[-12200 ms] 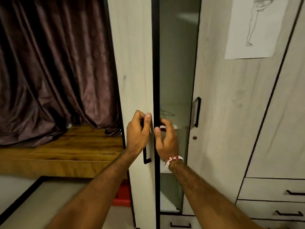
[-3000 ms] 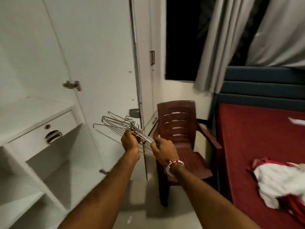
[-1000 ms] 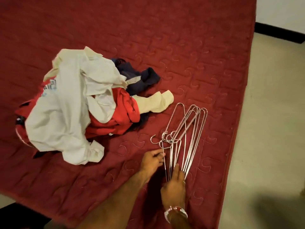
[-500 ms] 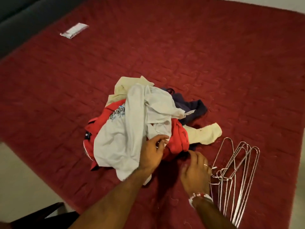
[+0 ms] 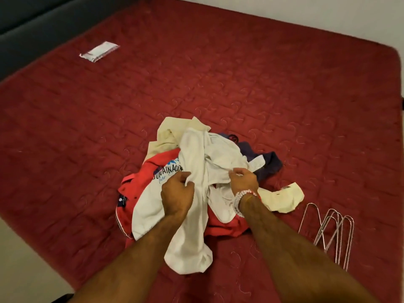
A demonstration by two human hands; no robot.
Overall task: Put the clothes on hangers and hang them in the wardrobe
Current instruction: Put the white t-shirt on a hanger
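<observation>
Scene: a person is leaning over a clothes pile (image 5: pixel 196 171) that is lying on a red quilted mattress (image 5: pixel 218 73).
Left hand: the left hand (image 5: pixel 177 193) is gripping a fold of the white garment (image 5: pixel 192 215) on top of the pile, fingers curled round the cloth.
Right hand: the right hand (image 5: pixel 243 182) is pinching the same white garment at the fingertips, on the pile's right side.
Hangers: the wire hangers (image 5: pixel 330 235) are lying flat, bunched together, to the right of the pile and apart from it.
Step in hand: the person is probably pulling the white garment free of the tangle.
Doing it well: lifting it straight up while both hands are working toward the collar or shoulders should help, since the red shirt (image 5: pixel 135 186) and the navy cloth (image 5: pixel 269 165) are lying tangled beneath it and may drag along.
Readable writing: dark capitals on a pale panel at the pile's left are showing roughly "UNAINAO", with a fold hiding the rest.
Small label: a dark label (image 5: pixel 123 199) at the pile's left edge is carrying a mark too small to read.
Packet: a white packet (image 5: pixel 99 50) is lying far beyond the pile to the left, its print unreadable.
</observation>
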